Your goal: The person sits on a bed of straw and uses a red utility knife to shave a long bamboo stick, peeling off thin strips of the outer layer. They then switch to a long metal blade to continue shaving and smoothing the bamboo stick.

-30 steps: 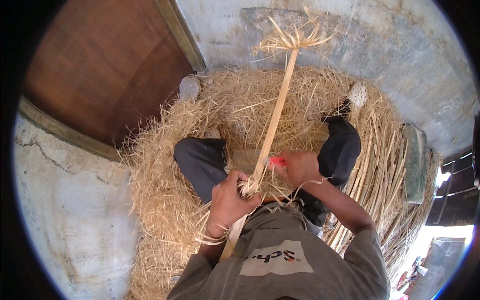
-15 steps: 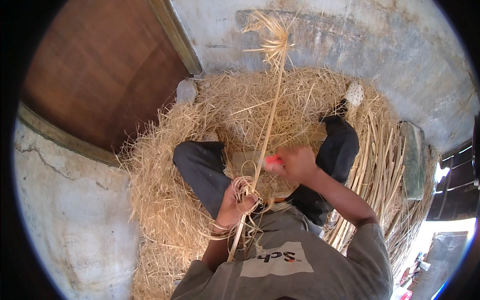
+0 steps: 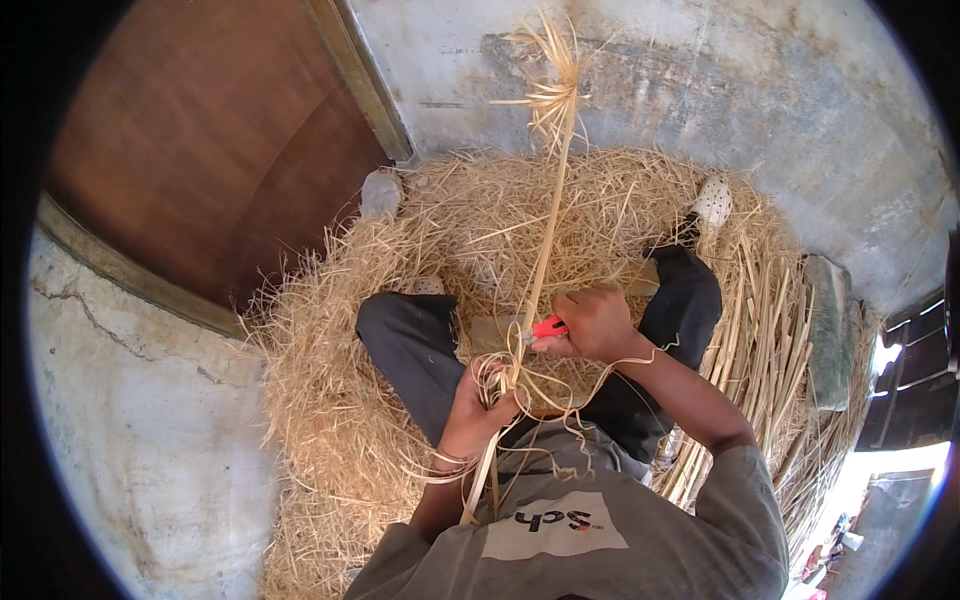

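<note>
Head view showed the cane strip [image 3: 545, 230] running straight away from the person, frayed end far. The left hand [image 3: 478, 410] clamped its near end; the right hand [image 3: 598, 322], closed on a red cutter [image 3: 545, 328], touched it just beyond.

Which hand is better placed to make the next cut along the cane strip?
Right, probably. The right hand holds the red cutter against the cane strip; the left hand is gripping the strip lower down, steadying it.

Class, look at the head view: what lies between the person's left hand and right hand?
A short stretch of the pale cane strip runs between the left hand and right hand, with the red-handled knife against it. The head view shows this.
</note>
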